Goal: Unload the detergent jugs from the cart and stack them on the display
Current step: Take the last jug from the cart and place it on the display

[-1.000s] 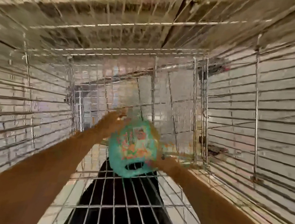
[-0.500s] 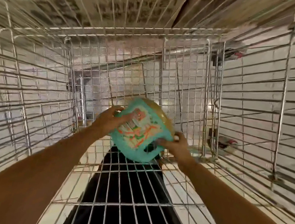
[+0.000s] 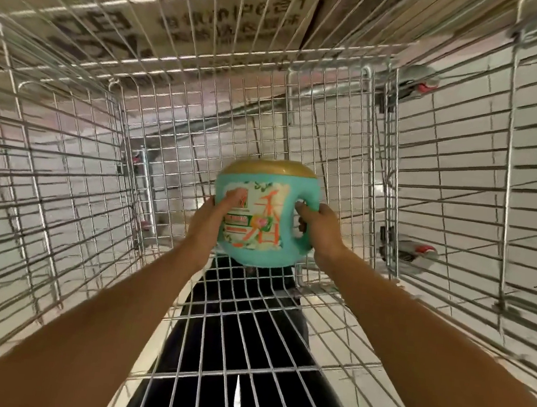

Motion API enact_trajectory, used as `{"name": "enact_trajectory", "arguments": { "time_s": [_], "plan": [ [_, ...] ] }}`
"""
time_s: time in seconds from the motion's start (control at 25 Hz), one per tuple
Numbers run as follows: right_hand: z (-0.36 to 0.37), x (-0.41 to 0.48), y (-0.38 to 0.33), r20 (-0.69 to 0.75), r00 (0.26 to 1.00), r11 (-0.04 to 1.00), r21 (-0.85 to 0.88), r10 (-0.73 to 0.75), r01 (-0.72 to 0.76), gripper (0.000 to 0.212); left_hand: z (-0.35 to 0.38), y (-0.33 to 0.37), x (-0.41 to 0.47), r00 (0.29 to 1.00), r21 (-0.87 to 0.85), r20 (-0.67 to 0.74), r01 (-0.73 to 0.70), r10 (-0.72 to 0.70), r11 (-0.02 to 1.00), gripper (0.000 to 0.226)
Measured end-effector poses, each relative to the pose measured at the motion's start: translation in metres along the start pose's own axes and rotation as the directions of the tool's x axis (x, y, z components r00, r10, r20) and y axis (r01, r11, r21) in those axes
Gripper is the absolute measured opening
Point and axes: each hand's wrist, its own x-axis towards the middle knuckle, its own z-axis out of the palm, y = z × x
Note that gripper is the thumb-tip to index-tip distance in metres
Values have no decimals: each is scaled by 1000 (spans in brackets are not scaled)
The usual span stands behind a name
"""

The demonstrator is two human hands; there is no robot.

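The detergent jug (image 3: pixel 264 216), teal with a gold cap (image 3: pixel 273 167) at its twelve o'clock, is held upright at the middle of the view. It seems to be lifted off the wire floor near the far end of the cart (image 3: pixel 46 178). Its moulded handle (image 3: pixel 307 221) sits at three o'clock, and the right hand (image 3: pixel 319 229) has its fingers curled through it. The left hand (image 3: pixel 215 217) grips the nine o'clock flank, thumb across the label. I judge the body rigid plastic, probably heavy with liquid and smooth enough to slip (hence a second hand steadying it), so the handle is the sound place to bear the load. Beyond the far mesh, at twelve o'clock, stand printed cardboard boxes (image 3: pixel 215 13); whether these are the display I cannot tell.
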Motion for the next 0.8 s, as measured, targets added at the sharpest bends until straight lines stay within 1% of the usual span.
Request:
{"name": "enact_trajectory", "arguments": {
  "time_s": [0.08, 0.12, 0.16, 0.24, 0.32, 0.4, 0.44, 0.48, 0.52, 0.6, 0.64, 0.68, 0.72, 0.8],
  "plan": [
    [-4, -14, -8, -6, 1000, 1000, 24, 3, -3, 11, 3, 7, -17, 999, -21, -47, -29, 28, 999, 49],
    [-6, -23, -13, -3, 1000, 999, 40, -9, 9, 10, 7, 12, -27, 997, -25, -54, -51, 49, 998, 49],
    [-10, -33, -18, 1, 999, 998, 48, -41, 41, 16, 13, 19, -36, 996, -30, -60, -72, 70, 997, 51],
    [-19, -59, -33, 23, 990, 988, 77, -137, 135, 25, 26, 41, -58, 987, -79, -129, -109, 98, 991, 55],
    [-30, -89, -60, 73, 962, 958, 134, -263, 252, 19, 38, 74, -85, 969, -134, -192, -185, 158, 973, 67],
    [-40, -117, -97, 62, 921, 910, 190, -385, 368, 11, 49, 108, -113, 954, -160, -174, -271, 244, 949, 81],
    [-47, -130, -118, 30, 900, 885, 198, -435, 421, 12, 55, 125, -126, 947, -179, -173, -300, 270, 937, 83],
    [-55, -145, -140, -5, 875, 859, 183, -485, 477, 16, 61, 143, -143, 935, -204, -185, -336, 301, 920, 80],
    [-61, -161, -160, -37, 846, 832, 164, -532, 531, 22, 66, 159, -158, 919, -224, -199, -380, 340, 897, 72],
    [-71, -193, -197, -79, 777, 761, 164, -625, 628, 31, 73, 188, -188, 872, -243, -242, -480, 426, 843, 49],
    [-75, -211, -211, -95, 742, 728, 145, -663, 670, 32, 74, 198, -206, 845, -246, -258, -527, 469, 814, 42],
    [-79, -232, -223, -101, 708, 698, 119, -699, 706, 35, 74, 208, -227, 818, -254, -272, -569, 506, 783, 40],
    [-82, -252, -232, -95, 680, 670, 119, -727, 733, 37, 73, 215, -249, 799, -263, -270, -598, 538, 757, 43],
    [-85, -291, -242, -44, 641, 626, 176, -766, 760, 39, 69, 223, -292, 755, -289, -264, -656, 600, 697, 51]
  ]
}}
